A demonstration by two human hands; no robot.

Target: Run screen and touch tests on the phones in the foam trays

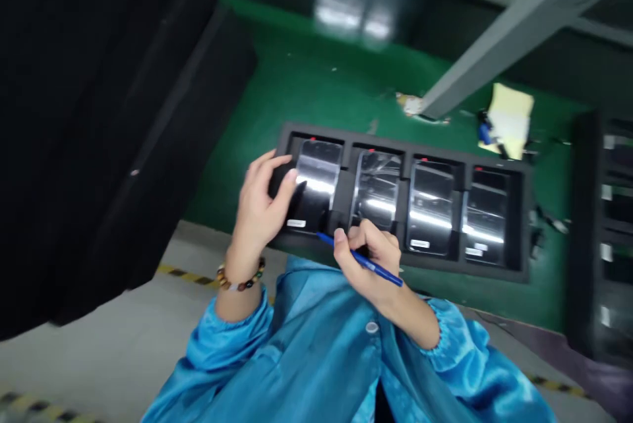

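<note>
A dark foam tray (518,225) lies on the green table and holds several black glossy phone-like panels, each in its own compartment. My left hand (262,202) rests at the tray's left end, fingers apart, its thumb by the edge of the leftmost panel (316,196). That panel bears a small white label near its bottom. Closed around a blue pen (378,268), my right hand (370,258) is over the tray's front edge, beside the second panel (378,186). The pen's tip points left, near the lower edge of the leftmost panel.
Tall black stacks (113,113) stand at the left. A grey post (509,28) rises behind the tray. Yellow paper (509,116) with a dark blue object lies at the back right. Another dark tray (583,232) with labelled items is at the far right.
</note>
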